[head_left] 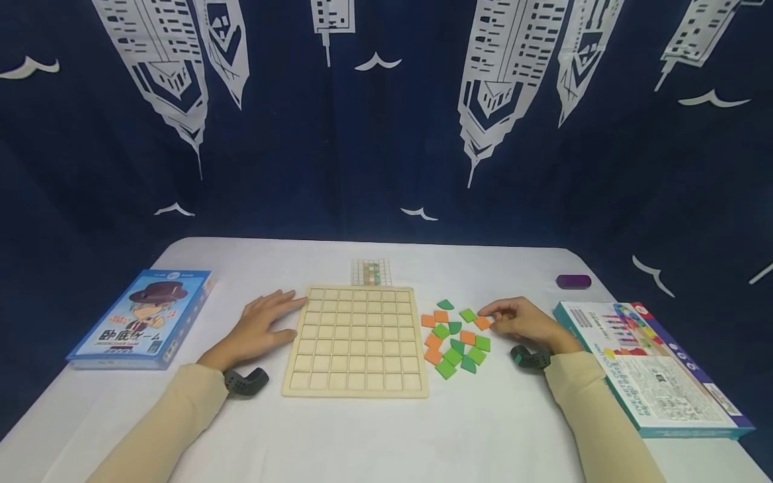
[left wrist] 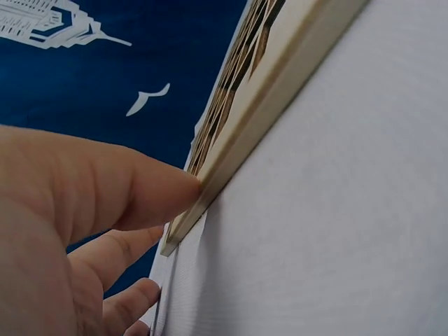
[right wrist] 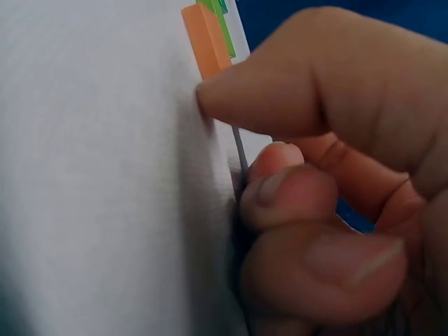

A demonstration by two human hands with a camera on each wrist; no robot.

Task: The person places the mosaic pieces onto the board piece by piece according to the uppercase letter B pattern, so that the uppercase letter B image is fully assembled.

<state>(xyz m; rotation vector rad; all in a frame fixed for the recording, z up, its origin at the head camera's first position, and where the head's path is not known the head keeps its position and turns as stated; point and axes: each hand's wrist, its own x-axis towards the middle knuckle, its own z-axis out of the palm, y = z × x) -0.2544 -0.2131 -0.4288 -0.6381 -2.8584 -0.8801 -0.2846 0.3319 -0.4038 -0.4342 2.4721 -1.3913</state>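
Note:
A pale wooden grid board lies flat on the table. Beside its left edge is my left hand, fingers spread; the thumb touches the board's side in the left wrist view. Right of the board lie loose tiles: green squares, orange squares and dark green rounded pieces. At the right of these, my right hand pinches an orange square tile between thumb and index finger. The right wrist view shows the thumb against that orange tile, other fingers curled.
A small printed pattern card lies behind the board. A blue game box stands at the left, a white and teal box at the right. Near the back right is a purple object. A dark blue curtain hangs behind the table.

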